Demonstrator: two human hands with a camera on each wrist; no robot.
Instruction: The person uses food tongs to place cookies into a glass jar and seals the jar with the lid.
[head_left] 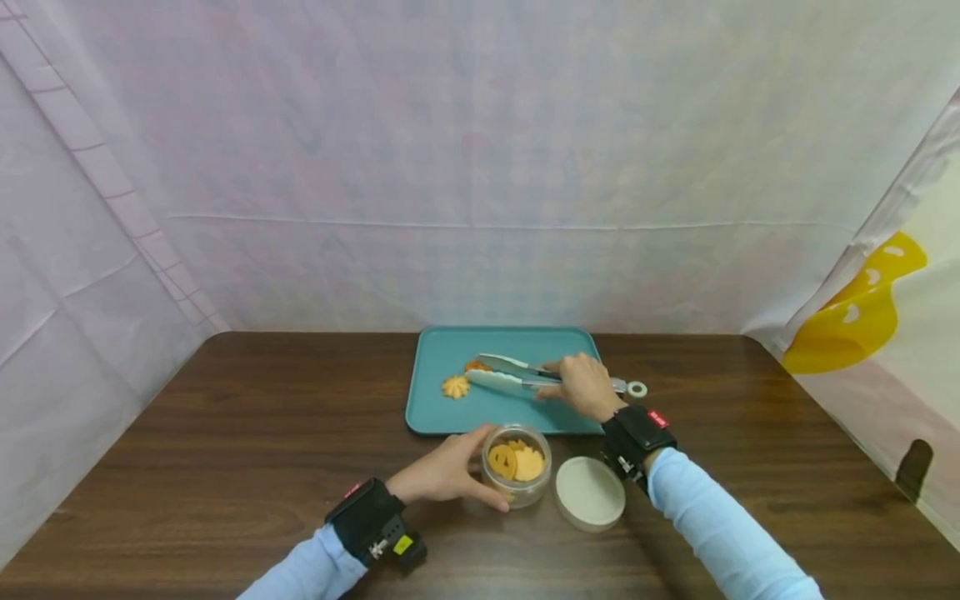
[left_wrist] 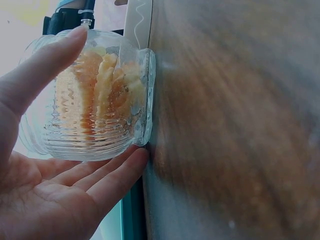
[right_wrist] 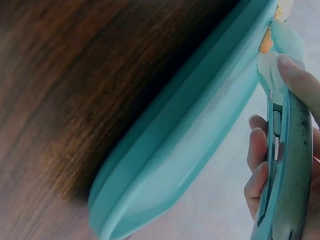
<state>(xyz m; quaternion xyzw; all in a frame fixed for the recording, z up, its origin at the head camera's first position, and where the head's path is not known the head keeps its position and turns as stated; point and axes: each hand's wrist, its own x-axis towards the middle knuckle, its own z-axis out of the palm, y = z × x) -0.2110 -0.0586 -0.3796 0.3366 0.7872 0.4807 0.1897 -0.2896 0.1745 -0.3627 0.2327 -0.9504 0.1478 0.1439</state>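
My left hand (head_left: 442,469) holds a ribbed glass jar (left_wrist: 75,150), thumb on one side and fingers on the other. The jar stands on the table without its lid, with several cookies (head_left: 528,464) inside. With my right hand (head_left: 587,386) I grip pale green-tipped tongs (head_left: 497,380) over a teal tray (head_left: 502,419). Between the spread tong tips lies an orange-brown cookie (head_left: 477,366); whether they touch it I cannot tell. Just beside the lower tip, a pale flower-shaped cookie (head_left: 455,387) rests on the tray.
A round whitish lid (head_left: 590,493) lies on the wooden table (head_left: 247,450), right of the jar. Pale cloth (head_left: 480,167) hangs behind the table and at its sides. A yellow shape (head_left: 851,325) shows on the right-hand cloth.
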